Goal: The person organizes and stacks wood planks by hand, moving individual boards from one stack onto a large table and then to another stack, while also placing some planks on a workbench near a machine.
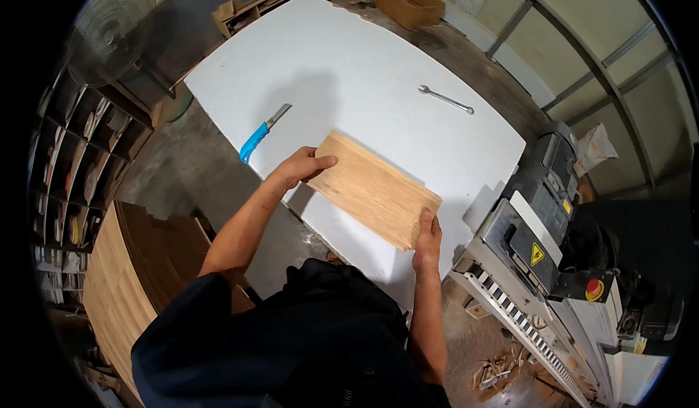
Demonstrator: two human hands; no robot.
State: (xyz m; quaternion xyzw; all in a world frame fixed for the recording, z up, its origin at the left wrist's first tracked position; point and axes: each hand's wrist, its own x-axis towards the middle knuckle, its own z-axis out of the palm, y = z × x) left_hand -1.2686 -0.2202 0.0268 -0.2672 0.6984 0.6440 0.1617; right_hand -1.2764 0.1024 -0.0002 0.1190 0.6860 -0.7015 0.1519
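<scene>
A rectangular light-brown wooden board (375, 189) is held between my two hands above the near side of a white table (364, 65). My left hand (304, 166) grips its left end, thumb on the upper face and fingers hidden beneath. At the opposite end my right hand (427, 237) holds the right edge, with the thumb on top. Left of the board lies a knife with a blue handle (253, 144), its blade pointing away from me. A metal wrench (446, 100) rests farther back on the right.
A grey machine (539, 240) with a red stop button stands against the table's right side. Stacked wooden panels (120, 291) are at the lower left, near a shelf rack (80, 160). Behind the table are a standing fan (109, 36) and a cardboard box (410, 5).
</scene>
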